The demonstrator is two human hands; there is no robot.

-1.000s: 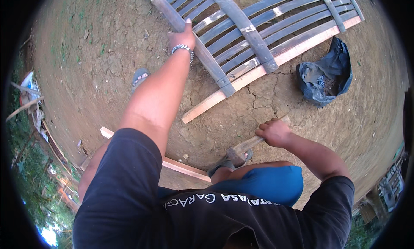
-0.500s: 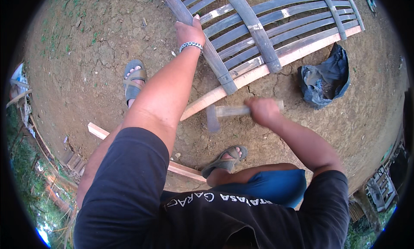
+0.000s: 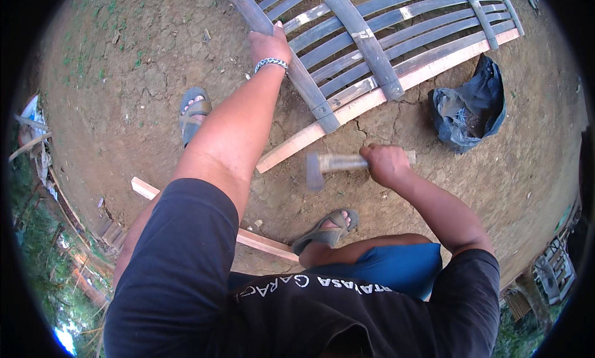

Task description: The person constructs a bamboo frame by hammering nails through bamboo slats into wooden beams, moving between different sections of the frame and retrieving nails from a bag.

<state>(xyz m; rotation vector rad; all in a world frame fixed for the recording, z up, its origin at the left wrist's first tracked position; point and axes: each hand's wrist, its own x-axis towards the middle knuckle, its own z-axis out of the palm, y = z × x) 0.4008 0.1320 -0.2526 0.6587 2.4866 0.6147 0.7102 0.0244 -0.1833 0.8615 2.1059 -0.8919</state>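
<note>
- Panel point(image 3: 365, 37): slatted, probably bamboo, at the top of the frame, its lower edge along a pale beam point(image 3: 367, 104).
- Left hand point(image 3: 270, 48): closed around the panel's thick end strip point(image 3: 307, 87), thumb showing; the fingers are mostly hidden.
- Right hand point(image 3: 388, 164): wrapped around the wooden handle of a tool point(image 3: 339, 163) near the centre; the head blurs, so hammer or hatchet I cannot tell.
- Handling: the panel looks stiff but wide, its thin slats likely springy and splittable; the strip seems a sturdier hold. The tool looks head-heavy; the handle's far end suits the grip.
- Bag point(image 3: 468, 110): black, thin, at right, apart from the beam.
</note>
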